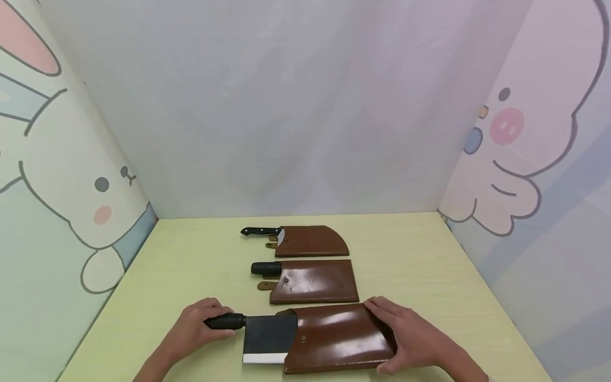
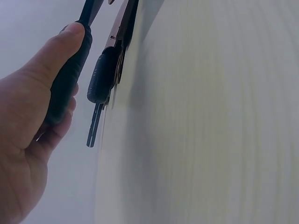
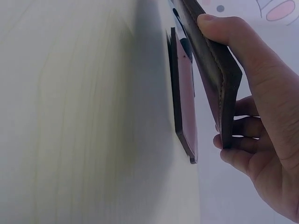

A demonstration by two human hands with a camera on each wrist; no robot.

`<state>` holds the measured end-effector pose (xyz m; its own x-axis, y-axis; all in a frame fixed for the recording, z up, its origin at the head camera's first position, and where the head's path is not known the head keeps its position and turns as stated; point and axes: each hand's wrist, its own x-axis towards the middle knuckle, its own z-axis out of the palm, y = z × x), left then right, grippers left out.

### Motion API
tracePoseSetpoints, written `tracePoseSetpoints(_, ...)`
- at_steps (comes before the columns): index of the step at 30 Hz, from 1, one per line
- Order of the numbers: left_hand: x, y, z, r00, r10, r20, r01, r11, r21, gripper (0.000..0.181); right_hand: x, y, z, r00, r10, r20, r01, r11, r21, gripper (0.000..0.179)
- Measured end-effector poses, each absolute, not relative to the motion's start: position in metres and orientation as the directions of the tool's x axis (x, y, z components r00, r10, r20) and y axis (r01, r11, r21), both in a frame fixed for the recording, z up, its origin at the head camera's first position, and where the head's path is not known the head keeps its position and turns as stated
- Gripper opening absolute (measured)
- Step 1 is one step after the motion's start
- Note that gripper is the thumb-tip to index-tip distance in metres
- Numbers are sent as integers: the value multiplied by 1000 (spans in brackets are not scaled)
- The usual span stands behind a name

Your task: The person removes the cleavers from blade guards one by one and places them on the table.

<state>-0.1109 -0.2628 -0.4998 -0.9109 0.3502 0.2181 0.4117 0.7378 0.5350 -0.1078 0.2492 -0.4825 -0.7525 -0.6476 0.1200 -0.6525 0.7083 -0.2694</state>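
My left hand (image 1: 194, 328) grips the black handle of a cleaver (image 1: 269, 335) near the table's front. The cleaver's dark blade with its bright edge is partly inside a brown leather sheath (image 1: 341, 339); the rest of the blade is hidden there. At the sheath's far right end, my right hand (image 1: 412, 337) holds it by its edges. In the left wrist view the thumb lies along the wrapped handle (image 2: 70, 77). Thumb and fingers span the closed end of the sheath (image 3: 227, 88) in the right wrist view, and it is raised off the table.
Behind lie two more sheathed knives: one with a thick black handle (image 1: 265, 268) in a rectangular sheath (image 1: 317, 281), and one with a riveted handle (image 1: 260, 231) in a curved sheath (image 1: 312, 241). Walls with cartoon figures border the pale yellow table (image 1: 406, 254).
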Motion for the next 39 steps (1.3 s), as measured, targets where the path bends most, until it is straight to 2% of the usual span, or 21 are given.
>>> tracePoseSetpoints(6, -110, -267, -502, -905, 351, 241, 425, 733, 531, 30, -109, 251, -484, -743, -652, 149, -666, 698, -264, 117)
tracePoseSetpoints(17, -109, -275, -501, -907, 350, 234, 420, 733, 535, 30, -107, 256, -481, -780, -621, 77, -612, 731, -301, 114)
tracePoseSetpoints(28, -115, -280, -505, -857, 391, 337, 515, 683, 517, 30, -100, 262, -482, -793, -606, 68, -593, 741, -316, 112)
tracePoseSetpoints(39, -112, -286, -502, -874, 379, 302, 485, 706, 517, 29, -96, 274, -486, -811, -574, 111, -574, 744, -342, 112)
